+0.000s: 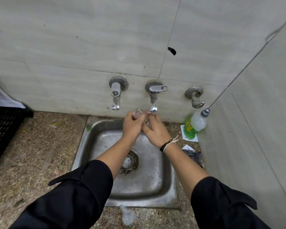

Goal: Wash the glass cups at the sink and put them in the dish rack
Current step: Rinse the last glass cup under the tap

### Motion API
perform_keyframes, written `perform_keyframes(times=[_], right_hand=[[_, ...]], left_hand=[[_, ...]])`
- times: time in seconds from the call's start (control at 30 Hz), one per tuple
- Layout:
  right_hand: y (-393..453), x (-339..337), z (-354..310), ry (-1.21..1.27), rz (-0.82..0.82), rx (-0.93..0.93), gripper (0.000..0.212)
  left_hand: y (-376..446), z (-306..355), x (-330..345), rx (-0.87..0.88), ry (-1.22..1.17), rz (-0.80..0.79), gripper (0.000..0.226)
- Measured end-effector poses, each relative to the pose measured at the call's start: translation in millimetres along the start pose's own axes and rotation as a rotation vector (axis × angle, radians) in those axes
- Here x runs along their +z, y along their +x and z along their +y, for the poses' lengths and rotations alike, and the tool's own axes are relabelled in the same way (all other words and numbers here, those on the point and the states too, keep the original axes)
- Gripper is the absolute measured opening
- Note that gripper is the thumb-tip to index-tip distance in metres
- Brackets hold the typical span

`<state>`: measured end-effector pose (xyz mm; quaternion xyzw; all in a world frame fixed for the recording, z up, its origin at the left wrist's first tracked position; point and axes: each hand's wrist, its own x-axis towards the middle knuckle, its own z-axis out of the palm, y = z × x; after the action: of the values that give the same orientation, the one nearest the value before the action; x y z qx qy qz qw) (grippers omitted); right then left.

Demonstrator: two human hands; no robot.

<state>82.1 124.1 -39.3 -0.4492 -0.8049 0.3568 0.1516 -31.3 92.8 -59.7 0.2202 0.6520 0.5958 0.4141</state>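
Head view, one frame.

Sink (144, 192): steel basin set into the speckled stone counter (40, 146), near its right end by the side wall. Holds a round drain (130, 160) with dark scraps around it and scattered water drops; no cups lie in it. A patch of foam (127, 215) sits on the counter at the basin's front edge.

Crate (3, 129): black, slotted, at the counter's left edge; contents not visible.

Soap bottle (196, 123): clear with green liquid, leaning into the back right corner of the counter, on a white card smeared green.

Taps: three on the back wall; the middle tap (153, 103) has its spout directly above the hands.

Left hand (131, 125): forearm bare, black sleeve pushed up, reaching over the basin's back edge. Fingers curl round a glass cup (136, 113), which tips up and away past the fingertips, its rim end near the spout.

Right hand (156, 129): black band and pale thread at the wrist, pressed against the left hand. Its fingers bend onto the cup's near side; whether they grip or only rub cannot be told.
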Motion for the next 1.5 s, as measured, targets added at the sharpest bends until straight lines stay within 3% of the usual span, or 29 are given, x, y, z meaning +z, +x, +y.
perform_keyframes(times=[0.1,0.17,0.2,0.3,0.4,0.53,0.6,0.67,0.73,0.83,0.9,0.97,1.07,1.13,1.2,1.3,1.4,1.5], right_hand=[[-2.7,-2.0,0.5,0.506,-0.092,0.210,0.074],[-6.2,-3.0,-1.3,0.913,-0.202,0.372,0.069],[-8.5,-4.5,-2.2,1.001,-0.215,0.399,0.063],[-9.7,-6.4,2.9,1.035,-0.183,0.403,0.055],[-9.0,-3.5,5.7,1.047,-0.126,0.417,0.052],[-13.6,8.0,1.0,1.049,0.014,0.390,0.042],[-14.6,10.2,-1.2,0.888,0.147,0.339,0.048],[-12.9,8.0,2.7,0.466,0.292,0.222,0.053],[-9.3,4.6,8.1,0.157,0.341,0.077,0.048],[-8.0,3.7,13.3,-0.161,0.295,-0.190,0.036],[-8.4,4.8,16.6,-0.364,0.242,-0.333,0.037],[-11.0,3.7,13.6,-0.525,0.134,-0.339,0.044],[-14.9,-1.7,5.4,-0.565,0.006,-0.194,0.049],[-13.7,-14.4,0.5,-0.429,-0.209,-0.227,0.061],[-7.1,-35.0,-8.2,-0.486,-0.388,-0.273,0.059],[3.7,-47.2,-26.4,-0.767,-0.393,-0.286,0.058],[3.9,-46.9,-30.7,-0.649,-0.499,-0.317,0.067],[5.9,-53.5,-31.6,-0.767,-0.403,-0.286,0.059]], left_hand=[[-2.5,-0.7,0.2,0.060,-0.064,-0.002,0.037],[-4.3,-0.5,1.6,0.033,-0.114,-0.101,0.030],[-4.2,-1.7,2.8,0.005,-0.126,-0.152,0.025],[-2.3,-5.7,3.0,-0.080,-0.132,-0.262,0.018],[-1.3,-2.5,0.8,-0.032,0.026,-0.292,0.022],[-0.6,1.7,6.6,0.056,0.122,-0.200,0.021],[-1.3,1.2,8.1,0.063,0.077,-0.140,0.020],[-4.4,0.3,10.0,0.042,0.050,-0.104,0.026],[-6.7,0.5,9.1,-0.120,-0.068,-0.080,0.041],[-9.1,1.4,4.4,-0.534,-0.294,-0.242,0.059],[-10.1,-1.8,1.1,-0.577,-0.442,-0.298,0.057],[-9.4,-1.8,1.1,-0.479,-0.529,-0.273,0.044],[-2.5,2.6,1.6,-0.342,-0.451,-0.228,0.028],[2.9,6.5,-3.8,-0.306,-0.383,-0.198,0.027],[7.9,5.7,-7.3,-0.304,-0.344,-0.203,0.026],[10.2,8.4,-4.1,-0.315,-0.343,-0.226,0.028],[16.1,12.9,-3.1,-0.306,-0.384,-0.204,0.028],[14.4,12.7,-1.8,-0.283,-0.363,-0.214,0.028]])
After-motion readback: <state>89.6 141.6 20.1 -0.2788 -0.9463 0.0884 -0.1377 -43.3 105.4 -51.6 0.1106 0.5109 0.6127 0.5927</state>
